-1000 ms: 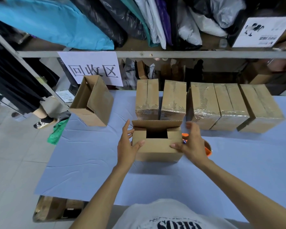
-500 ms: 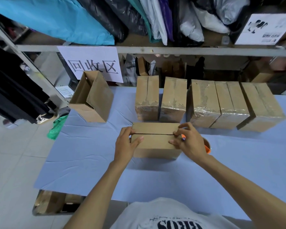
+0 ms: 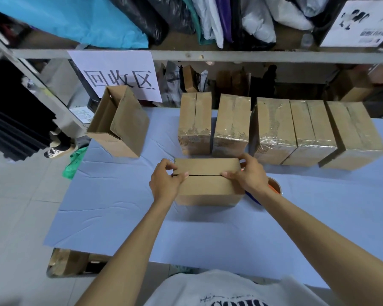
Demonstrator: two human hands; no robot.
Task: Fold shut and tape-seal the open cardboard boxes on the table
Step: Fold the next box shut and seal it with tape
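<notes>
A small cardboard box [image 3: 208, 186] stands in the middle of the blue table [image 3: 119, 206], its two top flaps folded down and meeting at a dark seam. My left hand [image 3: 165, 182] grips the box's left end, thumb on the seam and fingers curled over the far flap. My right hand [image 3: 250, 175] grips the right end the same way. An orange tape roll [image 3: 274, 187] lies just right of the box, partly hidden by my right wrist. Another open box [image 3: 119, 124] lies tipped at the far left.
Several boxes wrapped in clear tape [image 3: 274, 129] stand in a row right behind the held box. A shelf rail [image 3: 252, 56] with a paper sign [image 3: 117, 76] runs along the back. A person's foot [image 3: 58, 149] and a green bag [image 3: 75, 160] are on the floor at left.
The box's top was open a second ago; both hands have folded the long flaps down until they meet. The hands now sit on the box's two ends.
</notes>
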